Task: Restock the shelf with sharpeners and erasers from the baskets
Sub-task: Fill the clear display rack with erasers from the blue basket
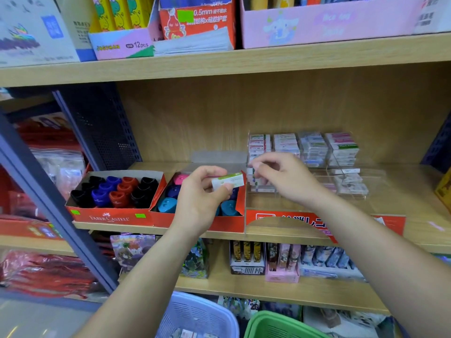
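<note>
My left hand (pixel 203 191) pinches a white eraser with a green sleeve (pixel 228 181) above a red box of pink, blue and teal sharpeners (pixel 170 191). My right hand (pixel 280 175) reaches into the front left of a clear acrylic tray (pixel 366 191), fingers curled at a small eraser there; whether it holds it is unclear. Stacks of wrapped erasers (pixel 305 147) fill the tray's back. A red Faber-Castell box (pixel 112 217) with black, blue and red sharpeners stands to the left on the wooden shelf (pixel 419 223).
A light blue basket (pixel 202 315) and a green basket (pixel 275 325) sit low in front of me. The shelf above carries stationery boxes (pixel 317 28). The shelf below holds card packs (pixel 280 262). A dark metal upright (pixel 48 203) runs down the left.
</note>
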